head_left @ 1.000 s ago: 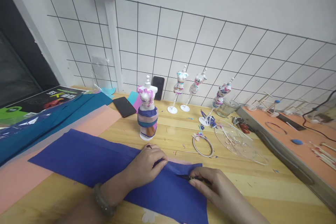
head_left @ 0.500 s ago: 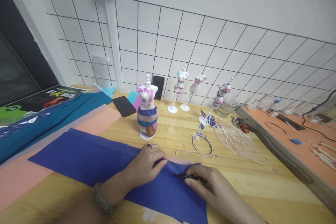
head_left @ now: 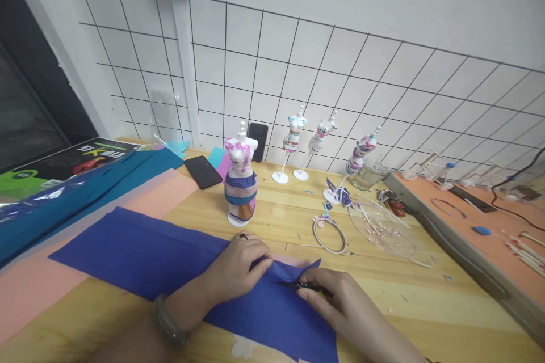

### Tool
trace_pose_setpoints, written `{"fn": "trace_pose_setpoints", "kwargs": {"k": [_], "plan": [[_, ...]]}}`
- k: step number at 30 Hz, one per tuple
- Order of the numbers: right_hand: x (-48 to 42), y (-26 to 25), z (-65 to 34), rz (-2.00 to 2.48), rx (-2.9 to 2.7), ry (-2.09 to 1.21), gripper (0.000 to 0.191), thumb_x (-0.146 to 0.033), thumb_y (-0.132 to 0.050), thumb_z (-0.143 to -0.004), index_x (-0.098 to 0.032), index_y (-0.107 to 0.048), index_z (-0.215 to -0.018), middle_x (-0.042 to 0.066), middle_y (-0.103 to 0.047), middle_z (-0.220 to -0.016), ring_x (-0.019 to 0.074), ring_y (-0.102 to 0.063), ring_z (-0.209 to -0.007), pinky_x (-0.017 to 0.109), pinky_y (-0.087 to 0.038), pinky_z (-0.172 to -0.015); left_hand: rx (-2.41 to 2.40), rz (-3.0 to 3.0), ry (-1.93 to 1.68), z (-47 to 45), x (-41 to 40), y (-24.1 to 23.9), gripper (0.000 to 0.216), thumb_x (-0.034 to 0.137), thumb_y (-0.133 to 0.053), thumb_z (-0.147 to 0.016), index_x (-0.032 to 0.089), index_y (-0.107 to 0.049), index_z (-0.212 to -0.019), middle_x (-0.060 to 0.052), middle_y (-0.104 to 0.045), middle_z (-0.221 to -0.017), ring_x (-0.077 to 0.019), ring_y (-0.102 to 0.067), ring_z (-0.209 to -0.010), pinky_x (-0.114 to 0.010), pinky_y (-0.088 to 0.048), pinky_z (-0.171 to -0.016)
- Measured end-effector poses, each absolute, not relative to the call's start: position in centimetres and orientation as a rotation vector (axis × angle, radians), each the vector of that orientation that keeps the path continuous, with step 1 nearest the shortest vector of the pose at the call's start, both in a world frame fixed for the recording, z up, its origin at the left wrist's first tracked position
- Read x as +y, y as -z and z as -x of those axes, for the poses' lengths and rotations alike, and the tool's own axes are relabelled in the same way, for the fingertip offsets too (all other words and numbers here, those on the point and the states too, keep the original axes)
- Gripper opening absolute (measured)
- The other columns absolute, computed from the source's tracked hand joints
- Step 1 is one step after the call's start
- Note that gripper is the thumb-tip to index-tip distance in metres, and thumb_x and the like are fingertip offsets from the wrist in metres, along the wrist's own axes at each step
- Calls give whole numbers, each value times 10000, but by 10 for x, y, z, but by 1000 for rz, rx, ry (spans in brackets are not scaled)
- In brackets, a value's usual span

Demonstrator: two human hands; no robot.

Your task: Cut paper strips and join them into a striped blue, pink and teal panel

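Note:
A dark blue paper sheet (head_left: 140,252) lies across the wooden table (head_left: 426,306). My left hand (head_left: 238,269) rests on it with the fingers curled, pinching the sheet near its right end. My right hand (head_left: 336,300) is closed on small black scissors (head_left: 304,285), whose blades sit in the paper just right of my left fingertips. The sheet's far right corner lifts up slightly. A mini mannequin (head_left: 240,181) wrapped in paper bands stands behind my hands.
Pink paper (head_left: 38,289) and teal paper (head_left: 80,193) lie at the left. Two phones (head_left: 202,172), three small dress forms (head_left: 293,136), a glass jar (head_left: 368,174), a ring (head_left: 330,235) and a clear plastic lid (head_left: 387,229) sit behind. An orange board (head_left: 489,221) lies at the right.
My right hand with the scissors has crept left along the sheet toward my left fingers. The paper's right corner has risen a little. My left hand has stayed put.

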State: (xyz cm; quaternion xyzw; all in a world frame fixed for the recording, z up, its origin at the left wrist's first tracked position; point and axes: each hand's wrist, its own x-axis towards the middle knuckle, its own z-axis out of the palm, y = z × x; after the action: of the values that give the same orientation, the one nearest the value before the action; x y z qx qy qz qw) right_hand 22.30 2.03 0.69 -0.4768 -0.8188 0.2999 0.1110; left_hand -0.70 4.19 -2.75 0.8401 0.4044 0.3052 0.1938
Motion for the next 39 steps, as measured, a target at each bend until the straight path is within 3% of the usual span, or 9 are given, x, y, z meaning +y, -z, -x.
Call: {"fn": "trace_pose_setpoints", "kwargs": {"k": [39], "plan": [[22,-3,-222,1394,-2375,-850,213,-332,-468,-920,-218,-634,-850,8,-699,-783,160,-627,-694,236,-426,-628,1142,-2326,-862,8,41,29,122,161,-517,-886,181,-627,-837,-15,-694,-823,-166,-607,-807,-284,-394,-773]]}}
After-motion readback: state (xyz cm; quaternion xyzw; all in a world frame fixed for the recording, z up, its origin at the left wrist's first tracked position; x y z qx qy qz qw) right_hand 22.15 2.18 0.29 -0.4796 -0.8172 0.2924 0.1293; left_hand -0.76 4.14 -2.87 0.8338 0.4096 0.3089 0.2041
